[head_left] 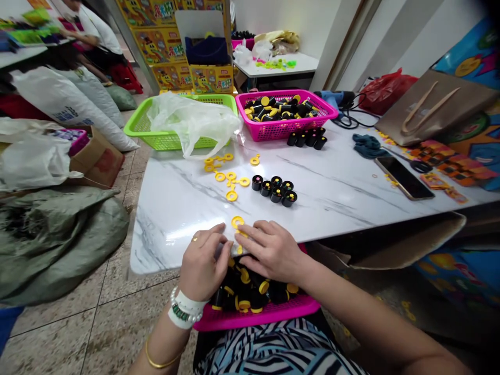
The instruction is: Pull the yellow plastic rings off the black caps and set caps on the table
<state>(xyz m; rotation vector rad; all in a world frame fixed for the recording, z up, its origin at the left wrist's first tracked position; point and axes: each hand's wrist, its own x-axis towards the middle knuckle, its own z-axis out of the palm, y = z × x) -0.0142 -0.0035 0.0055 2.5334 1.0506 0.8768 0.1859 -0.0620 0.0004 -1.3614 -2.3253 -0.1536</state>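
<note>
My left hand (205,263) is curled at the table's front edge, its thumb near the yellow pieces; what its fingers hold, if anything, is hidden. Facing it, my right hand (271,251) has its fingers closed over a yellow plastic ring piece (237,222), whose round end lies on the tabletop. Below both hands, a pink basket (260,319) on my lap holds many black cylinders with yellow caps (244,303). Further up the table sit several open black cups (276,195) with small coloured bits inside. Left of them lie loose yellow ring pieces (232,196).
At the back stand a green basket (135,127) with a plastic bag (187,120) and another pink basket (289,132) of black cylinders. To the right are a phone (404,177), scissors (421,166), a dark cloth (367,146) and a paper bag (441,104). Sacks (78,245) lie left.
</note>
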